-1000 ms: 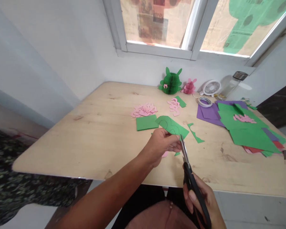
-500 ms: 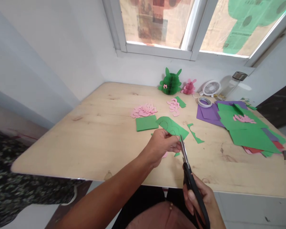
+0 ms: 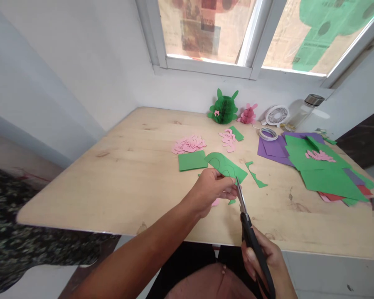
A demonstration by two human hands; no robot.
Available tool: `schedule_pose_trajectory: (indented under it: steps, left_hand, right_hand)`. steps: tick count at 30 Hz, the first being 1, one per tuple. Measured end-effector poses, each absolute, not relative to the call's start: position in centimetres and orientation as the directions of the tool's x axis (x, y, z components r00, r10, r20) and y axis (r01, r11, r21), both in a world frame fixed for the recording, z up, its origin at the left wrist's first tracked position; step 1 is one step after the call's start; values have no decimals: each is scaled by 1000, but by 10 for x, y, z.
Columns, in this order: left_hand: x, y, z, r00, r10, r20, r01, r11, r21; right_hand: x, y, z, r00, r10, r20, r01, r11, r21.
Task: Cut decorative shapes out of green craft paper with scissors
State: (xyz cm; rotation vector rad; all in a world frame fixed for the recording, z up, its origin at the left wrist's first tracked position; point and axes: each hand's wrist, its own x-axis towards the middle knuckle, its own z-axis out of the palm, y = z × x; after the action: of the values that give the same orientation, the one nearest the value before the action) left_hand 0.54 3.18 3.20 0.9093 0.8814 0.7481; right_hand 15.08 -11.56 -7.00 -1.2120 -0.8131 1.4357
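My left hand is closed on the lower edge of a green paper piece that has curved pencil outlines drawn on it. In my right hand are black-handled scissors, gripped by their handles. Their blades point away from me and the tips meet the paper's lower edge, close to my left fingertips. A folded green paper lies just left of the held piece. To its right is a thin green offcut. Small pink and green scraps show partly beneath my left hand.
Pink paper cutouts lie in a heap beyond the folded paper, with more pink pieces beside it. Green and pink paper figures, a small fan, a glass bottle and tape stand along the back. Coloured sheets are stacked at right.
The scissors and my right hand have shifted very slightly to the right. My left hand keeps its hold on the green paper, and the view has moved a little.
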Motion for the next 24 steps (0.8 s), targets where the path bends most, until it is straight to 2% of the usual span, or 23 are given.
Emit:
schedule_pose_trajectory:
  steps: [5, 11, 19, 24]
  left_hand:
    - [5, 32, 30, 455, 835, -310, -164, 420, 892]
    - [4, 33, 25, 456, 837, -301, -207, 429, 879]
    - [2, 34, 32, 462, 837, -293, -151, 400, 904]
    - [2, 38, 32, 483, 824, -294, -100, 386, 917]
  right_hand:
    - [149, -115, -64, 85, 962, -261, -276, -229, -933]
    - [154, -116, -75, 42, 962, -270, -257, -251, -933]
    - [151, -116, -61, 92, 966, -242, -198, -220, -955]
    - [155, -115, -61, 29, 970, -239, -159, -232, -960]
